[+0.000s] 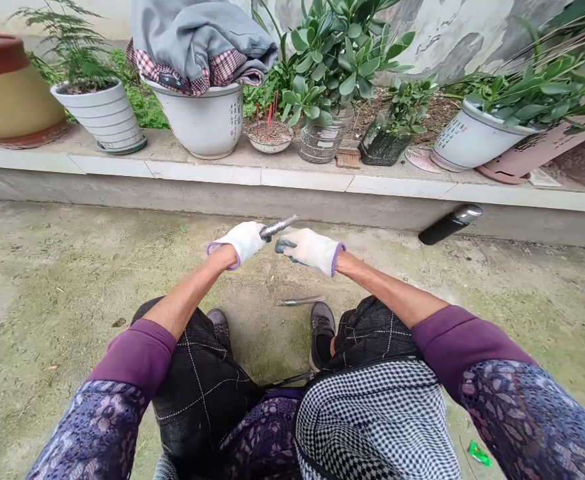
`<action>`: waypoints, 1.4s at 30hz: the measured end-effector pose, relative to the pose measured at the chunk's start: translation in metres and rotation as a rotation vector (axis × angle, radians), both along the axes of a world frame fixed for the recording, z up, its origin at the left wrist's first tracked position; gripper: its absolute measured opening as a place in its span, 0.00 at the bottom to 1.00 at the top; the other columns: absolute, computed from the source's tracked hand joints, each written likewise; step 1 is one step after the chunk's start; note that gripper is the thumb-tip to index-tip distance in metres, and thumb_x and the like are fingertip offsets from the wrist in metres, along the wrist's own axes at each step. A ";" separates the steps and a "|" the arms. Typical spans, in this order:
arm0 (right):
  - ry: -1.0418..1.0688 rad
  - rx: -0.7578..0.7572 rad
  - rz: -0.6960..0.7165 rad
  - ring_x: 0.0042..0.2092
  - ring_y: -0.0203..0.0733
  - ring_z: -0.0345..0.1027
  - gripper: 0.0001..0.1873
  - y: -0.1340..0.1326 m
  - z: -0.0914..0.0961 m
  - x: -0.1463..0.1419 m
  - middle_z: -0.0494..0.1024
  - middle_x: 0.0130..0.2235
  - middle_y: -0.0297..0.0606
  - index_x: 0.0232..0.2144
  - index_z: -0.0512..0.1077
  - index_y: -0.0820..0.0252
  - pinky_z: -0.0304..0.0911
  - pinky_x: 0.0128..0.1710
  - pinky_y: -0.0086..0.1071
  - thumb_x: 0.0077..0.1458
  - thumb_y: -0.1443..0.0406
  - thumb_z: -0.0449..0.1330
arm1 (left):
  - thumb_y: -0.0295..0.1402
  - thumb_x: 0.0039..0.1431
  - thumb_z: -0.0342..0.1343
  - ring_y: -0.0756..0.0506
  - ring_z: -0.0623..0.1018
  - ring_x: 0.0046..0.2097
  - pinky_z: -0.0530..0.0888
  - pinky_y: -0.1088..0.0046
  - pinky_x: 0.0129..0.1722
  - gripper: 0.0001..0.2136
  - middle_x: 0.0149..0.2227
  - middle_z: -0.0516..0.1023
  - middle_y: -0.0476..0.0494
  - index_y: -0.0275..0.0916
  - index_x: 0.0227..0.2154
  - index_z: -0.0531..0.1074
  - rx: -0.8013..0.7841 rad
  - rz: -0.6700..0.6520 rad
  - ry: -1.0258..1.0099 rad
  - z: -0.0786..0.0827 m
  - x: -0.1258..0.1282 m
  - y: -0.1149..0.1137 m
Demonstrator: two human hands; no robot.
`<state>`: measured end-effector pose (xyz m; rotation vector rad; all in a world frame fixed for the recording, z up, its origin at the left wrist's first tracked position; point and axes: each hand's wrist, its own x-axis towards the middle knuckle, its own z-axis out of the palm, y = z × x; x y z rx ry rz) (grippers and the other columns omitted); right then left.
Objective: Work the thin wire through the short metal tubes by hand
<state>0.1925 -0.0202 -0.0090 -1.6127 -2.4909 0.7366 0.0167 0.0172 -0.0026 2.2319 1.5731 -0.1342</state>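
In front of my knees, my left hand (245,241), in a white work glove with a dark grip coating and purple cuff, is closed around a slim silvery ribbed rod (278,227). The rod tilts up to the right, and its far end looks duller. My right hand (312,250), gloved alike, is just right of the left one, under the rod's far end. Its fingers are curled and point left; whether anything lies in them is hidden. A second slim rod (301,301), silvery at its left end, lies on the concrete between my shoes.
A black bottle (445,225) with a silver cap lies against the low ledge (302,179). On the ledge stand potted plants (99,113), a white pot (199,123) with clothes on top, and a small bowl (271,140) with red sticks. A green wrapper (479,453) lies at lower right.
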 end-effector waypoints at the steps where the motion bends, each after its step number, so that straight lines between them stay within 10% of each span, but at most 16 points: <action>1: -0.082 0.030 0.039 0.27 0.33 0.61 0.13 -0.001 0.002 0.000 0.75 0.29 0.35 0.33 0.76 0.61 0.52 0.28 0.28 0.60 0.63 0.52 | 0.33 0.60 0.51 0.43 0.80 0.35 0.74 0.70 0.38 0.13 0.34 0.80 0.37 0.36 0.42 0.77 0.030 -0.018 0.058 -0.004 0.001 0.002; 9: 0.079 -0.002 -0.086 0.27 0.32 0.62 0.12 0.019 0.020 0.030 0.76 0.29 0.33 0.35 0.78 0.60 0.55 0.27 0.26 0.56 0.65 0.55 | 0.30 0.59 0.48 0.41 0.80 0.38 0.73 0.67 0.40 0.13 0.34 0.80 0.39 0.40 0.41 0.77 0.070 -0.317 0.221 -0.010 0.009 -0.006; 17: 0.378 -0.272 -0.295 0.19 0.29 0.56 0.11 0.015 0.003 0.029 0.68 0.20 0.29 0.36 0.76 0.63 0.53 0.19 0.24 0.54 0.68 0.54 | 0.37 0.59 0.51 0.52 0.69 0.21 0.67 0.77 0.22 0.17 0.24 0.73 0.48 0.37 0.47 0.75 -0.096 0.002 -0.299 0.013 0.002 -0.009; 23: 0.027 -0.047 -0.013 0.25 0.31 0.62 0.13 0.000 0.007 0.008 0.74 0.26 0.32 0.34 0.78 0.60 0.52 0.26 0.27 0.57 0.63 0.54 | 0.32 0.60 0.49 0.43 0.79 0.37 0.73 0.70 0.38 0.13 0.35 0.80 0.38 0.38 0.42 0.77 0.103 -0.075 0.131 -0.012 0.003 0.010; 30: 0.009 0.042 -0.092 0.28 0.33 0.63 0.13 0.024 0.014 0.034 0.77 0.30 0.33 0.36 0.79 0.59 0.54 0.28 0.27 0.56 0.63 0.55 | 0.29 0.60 0.47 0.41 0.79 0.37 0.72 0.68 0.38 0.15 0.34 0.79 0.37 0.39 0.43 0.77 0.117 -0.330 0.241 -0.015 0.010 -0.002; 37: 0.291 -0.187 -0.281 0.20 0.29 0.57 0.13 0.022 0.000 0.035 0.70 0.23 0.32 0.38 0.76 0.64 0.54 0.21 0.25 0.56 0.66 0.53 | 0.36 0.58 0.51 0.51 0.70 0.24 0.67 0.78 0.26 0.15 0.26 0.75 0.48 0.38 0.44 0.77 -0.032 -0.121 -0.296 0.001 0.008 -0.006; 42: 0.107 -0.064 -0.091 0.24 0.31 0.61 0.11 0.005 0.004 0.011 0.72 0.25 0.32 0.33 0.75 0.61 0.53 0.25 0.25 0.57 0.65 0.53 | 0.38 0.60 0.51 0.48 0.75 0.28 0.71 0.75 0.30 0.14 0.27 0.77 0.43 0.36 0.40 0.77 0.061 -0.029 -0.115 -0.010 0.009 0.007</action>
